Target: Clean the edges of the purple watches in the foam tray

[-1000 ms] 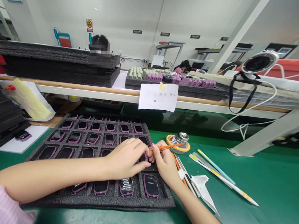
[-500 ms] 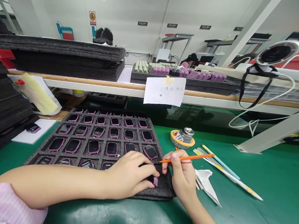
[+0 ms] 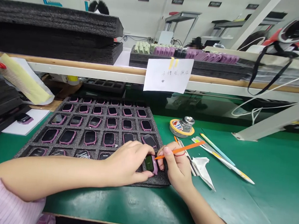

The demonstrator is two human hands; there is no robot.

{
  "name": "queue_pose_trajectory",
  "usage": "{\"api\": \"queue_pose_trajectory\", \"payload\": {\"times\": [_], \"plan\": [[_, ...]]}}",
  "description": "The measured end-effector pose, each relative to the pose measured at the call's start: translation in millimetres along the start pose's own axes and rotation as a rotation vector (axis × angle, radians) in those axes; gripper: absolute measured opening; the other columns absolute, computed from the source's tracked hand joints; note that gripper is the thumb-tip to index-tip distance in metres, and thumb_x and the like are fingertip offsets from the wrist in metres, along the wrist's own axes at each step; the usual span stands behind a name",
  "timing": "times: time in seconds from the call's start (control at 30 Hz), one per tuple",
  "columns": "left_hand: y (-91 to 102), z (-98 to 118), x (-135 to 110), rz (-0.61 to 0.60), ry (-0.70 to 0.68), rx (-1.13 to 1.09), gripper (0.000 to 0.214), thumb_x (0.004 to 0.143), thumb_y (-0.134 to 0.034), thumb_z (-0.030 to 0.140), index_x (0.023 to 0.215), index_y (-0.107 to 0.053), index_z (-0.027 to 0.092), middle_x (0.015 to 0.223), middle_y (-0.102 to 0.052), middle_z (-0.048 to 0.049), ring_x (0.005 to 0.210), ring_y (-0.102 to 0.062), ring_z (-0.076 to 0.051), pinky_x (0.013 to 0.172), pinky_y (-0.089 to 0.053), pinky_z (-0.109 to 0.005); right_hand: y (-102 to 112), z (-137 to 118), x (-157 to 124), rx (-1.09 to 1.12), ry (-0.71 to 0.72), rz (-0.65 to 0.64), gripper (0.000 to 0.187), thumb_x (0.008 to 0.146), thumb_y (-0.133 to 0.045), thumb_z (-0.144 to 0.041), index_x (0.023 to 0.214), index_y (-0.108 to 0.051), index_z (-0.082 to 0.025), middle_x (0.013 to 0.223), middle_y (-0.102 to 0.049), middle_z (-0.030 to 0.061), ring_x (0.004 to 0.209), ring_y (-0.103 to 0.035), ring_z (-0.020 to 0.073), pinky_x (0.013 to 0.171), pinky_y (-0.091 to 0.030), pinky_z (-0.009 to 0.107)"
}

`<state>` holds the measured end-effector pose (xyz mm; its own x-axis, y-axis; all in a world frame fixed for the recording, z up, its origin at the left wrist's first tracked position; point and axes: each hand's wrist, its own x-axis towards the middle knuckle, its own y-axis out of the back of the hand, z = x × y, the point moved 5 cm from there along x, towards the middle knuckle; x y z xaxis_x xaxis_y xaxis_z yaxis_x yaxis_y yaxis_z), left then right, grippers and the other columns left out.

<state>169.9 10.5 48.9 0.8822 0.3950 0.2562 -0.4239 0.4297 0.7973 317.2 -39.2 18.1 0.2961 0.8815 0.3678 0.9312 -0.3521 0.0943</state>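
A purple-framed smartwatch (image 3: 151,164) lies at the near right corner of a black foam tray (image 3: 159,149), its dark screen faintly lit green. My left hand (image 3: 131,163) grips this watch between thumb and fingers. Pinched in my right hand (image 3: 176,164) is a thin orange pointed stick (image 3: 191,148), whose tip touches or nearly touches the watch's right side edge. Rows of similar purple watches (image 3: 109,139) fill the tray's compartments. A few in the nearest row are partly hidden by my left arm.
Right of the tray are a metal-capped bottle in a yellow tape roll (image 3: 181,127), a crumpled white paper (image 3: 204,171) and several pens (image 3: 227,164). A shelf (image 3: 91,71) with foam stacks spans the back. Another watch (image 3: 24,118) rests on white paper at left.
The view has tilted down. My left fingers have spread, uncovering the watch's screen, which now glows green. The orange stick's tip has come to the watch's side.
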Motion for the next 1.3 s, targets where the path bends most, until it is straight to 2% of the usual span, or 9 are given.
{"api": "queue_pose_trajectory", "payload": {"times": [0.57,0.83,1.03,1.1,1.2,1.3], "plan": [[-2.5,-1,2,-0.035,0.035,0.029,0.043,0.083,-0.074,0.034,0.118,-0.056,0.016,0.114,-0.068,-0.0134,0.107,-0.063,-0.031,0.095,-0.052,-0.047,2,2,-2,-0.045,0.005,0.038,0.039,0.1,-0.051,-0.05,0.074,-0.051,-0.022,0.052,-0.054,-0.0057,0.038,-0.048,0.0069,0.04,-0.043,0.019],[-2.9,1,-2,-0.028,0.01,0.034,0.043,0.085,-0.073,0.033,0.121,-0.057,0.013,0.114,-0.068,-0.0162,0.109,-0.063,-0.032,0.096,-0.052,-0.047,2,2,-1,-0.084,0.013,0.015,0.039,0.101,-0.051,-0.048,0.073,-0.051,-0.021,0.052,-0.053,-0.0061,0.038,-0.047,0.0055,0.041,-0.042,0.017],[3.5,3,-5,-0.042,-0.028,0.032,0.053,0.087,-0.071,0.03,0.132,-0.052,0.01,0.121,-0.066,-0.017,0.114,-0.06,-0.031,0.099,-0.052,-0.046,0,-1,1,-0.086,0.021,0.004,0.041,0.099,-0.052,-0.051,0.072,-0.05,-0.021,0.051,-0.051,-0.0065,0.036,-0.045,0.0053,0.039,-0.041,0.017],[8.0,5,-8,-0.039,-0.041,0.099,0.047,0.086,-0.073,0.029,0.125,-0.056,0.009,0.116,-0.066,-0.016,0.111,-0.06,-0.031,0.097,-0.052,-0.046,-1,0,1,-0.081,0.017,0.011,0.04,0.1,-0.051,-0.051,0.073,-0.05,-0.021,0.05,-0.052,-0.0065,0.036,-0.045,0.0056,0.039,-0.04,0.017],[13.3,6,-18,-0.023,-0.063,0.274,0.025,0.088,-0.07,0.032,0.102,-0.065,0.011,0.107,-0.065,-0.0145,0.107,-0.06,-0.033,0.095,-0.052,-0.05,-3,1,1,-0.075,0.02,0.014,0.04,0.1,-0.052,-0.049,0.071,-0.049,-0.021,0.049,-0.05,-0.0067,0.037,-0.044,0.0058,0.039,-0.039,0.017],[17.8,6,-32,0.007,-0.075,0.334,0.018,0.095,-0.06,0.031,0.093,-0.069,0.015,0.113,-0.063,-0.0145,0.112,-0.059,-0.034,0.096,-0.051,-0.054,-2,0,1,-0.059,0.053,0.049,0.04,0.099,-0.055,-0.048,0.071,-0.049,-0.021,0.049,-0.049,-0.0069,0.037,-0.044,0.0057,0.038,-0.039,0.016]]}}
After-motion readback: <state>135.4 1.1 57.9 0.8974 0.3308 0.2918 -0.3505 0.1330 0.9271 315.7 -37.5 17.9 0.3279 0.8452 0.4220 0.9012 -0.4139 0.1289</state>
